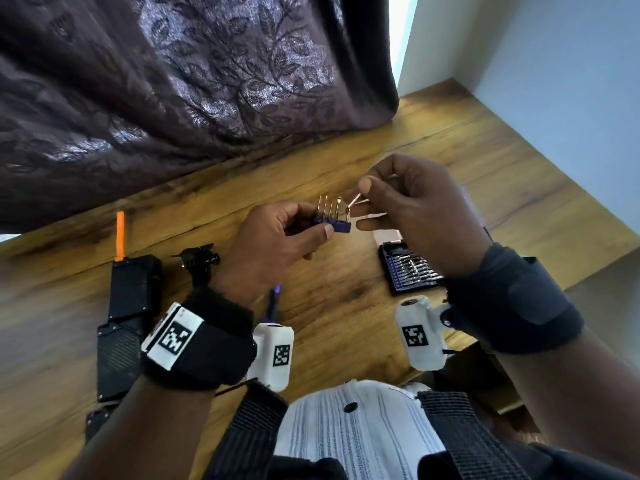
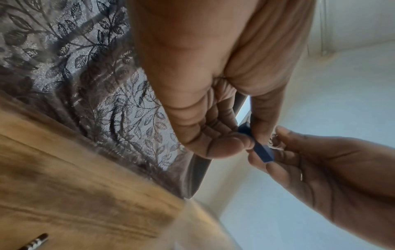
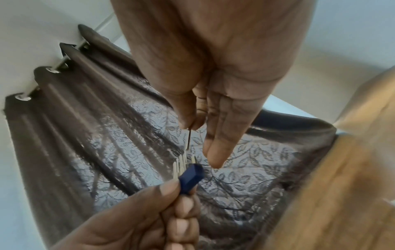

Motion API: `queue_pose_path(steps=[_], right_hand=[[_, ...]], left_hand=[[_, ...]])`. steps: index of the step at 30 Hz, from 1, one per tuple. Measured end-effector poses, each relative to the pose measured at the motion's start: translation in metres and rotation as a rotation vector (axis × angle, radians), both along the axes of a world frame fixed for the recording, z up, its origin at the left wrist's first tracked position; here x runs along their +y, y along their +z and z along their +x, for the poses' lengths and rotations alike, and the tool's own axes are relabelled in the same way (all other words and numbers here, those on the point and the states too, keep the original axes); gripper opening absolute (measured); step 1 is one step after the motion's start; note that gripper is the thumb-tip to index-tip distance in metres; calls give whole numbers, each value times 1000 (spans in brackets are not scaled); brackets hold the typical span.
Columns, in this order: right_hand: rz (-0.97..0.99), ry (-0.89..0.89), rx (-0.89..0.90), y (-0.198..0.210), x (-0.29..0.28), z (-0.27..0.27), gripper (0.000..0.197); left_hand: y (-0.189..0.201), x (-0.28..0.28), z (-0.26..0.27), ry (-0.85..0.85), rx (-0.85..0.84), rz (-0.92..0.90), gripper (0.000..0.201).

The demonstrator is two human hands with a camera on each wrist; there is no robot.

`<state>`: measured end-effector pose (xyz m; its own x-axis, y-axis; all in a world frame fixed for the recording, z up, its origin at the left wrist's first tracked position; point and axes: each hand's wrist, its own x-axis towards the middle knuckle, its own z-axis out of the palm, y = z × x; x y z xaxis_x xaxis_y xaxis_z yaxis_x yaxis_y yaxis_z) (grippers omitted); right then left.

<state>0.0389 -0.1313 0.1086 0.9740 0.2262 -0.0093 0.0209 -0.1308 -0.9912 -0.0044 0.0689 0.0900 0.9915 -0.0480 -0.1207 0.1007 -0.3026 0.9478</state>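
Note:
My left hand [image 1: 287, 233] grips a small blue bit holder [image 1: 337, 226] above the wooden table, thumb on its near side. Several thin metal screwdriver bits [image 1: 329, 206] stand upright in it. My right hand [image 1: 405, 206] pinches one more thin bit [image 1: 355, 199] between thumb and forefinger, its tip just above the holder's right end. In the right wrist view the pinched bit [image 3: 189, 137] points down at the row in the blue holder [image 3: 190, 179]. The left wrist view shows the blue holder [image 2: 259, 148] held between thumb and fingers, with the right hand [image 2: 316, 162] close beside it.
An open black case [image 1: 410, 271] with a row of bits lies on the wooden table [image 1: 346, 306] under my right wrist. Black devices [image 1: 131, 289] with an orange antenna [image 1: 120, 235] lie at the left. A dark leaf-patterned curtain [image 1: 173, 81] hangs behind; a pale wall [image 1: 571, 81] stands at right.

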Motion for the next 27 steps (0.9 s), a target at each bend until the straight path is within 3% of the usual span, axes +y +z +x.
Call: queue_pose_path(steps=[3, 8, 27], right_hand=[[4, 46, -41, 15, 6, -5, 13], [-154, 100, -155, 23, 8, -6, 10], [-368, 209, -156, 47, 5, -5, 10]], left_hand=[[10, 3, -5, 20, -28, -76, 15], [14, 5, -11, 20, -68, -84, 18], [29, -6, -19, 37, -34, -350, 12]])
